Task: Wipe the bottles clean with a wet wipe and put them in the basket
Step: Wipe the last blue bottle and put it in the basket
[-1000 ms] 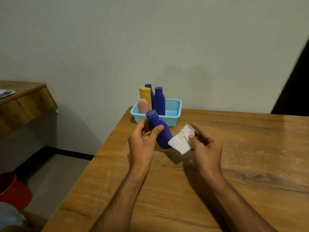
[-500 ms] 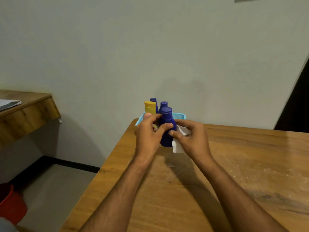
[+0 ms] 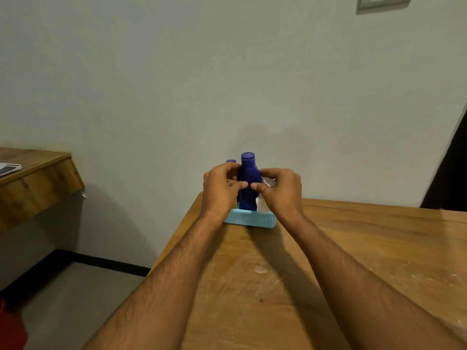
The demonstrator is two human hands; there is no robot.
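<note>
A dark blue bottle (image 3: pixel 249 180) stands upright over the light blue basket (image 3: pixel 252 219) at the table's far left corner. My left hand (image 3: pixel 221 190) grips its left side, fingers curled round it. My right hand (image 3: pixel 280 190) holds its right side with the white wet wipe (image 3: pixel 267 184) tucked under the fingers. Both thumbs meet on the front of the bottle. The cap of another blue bottle (image 3: pixel 230 161) peeks out behind my left hand. The other bottles in the basket are hidden by my hands.
The wooden table (image 3: pixel 341 261) stretches toward me and to the right, with a wet smear (image 3: pixel 261 270) in its middle. The wall stands close behind the basket. A wooden desk (image 3: pixel 32 178) is off to the left, and a red bucket (image 3: pixel 10 329) sits on the floor.
Both hands have carried the blue bottle away from me, from above the table to over the basket, and turned it upright. The right hand with the wipe has closed onto the bottle.
</note>
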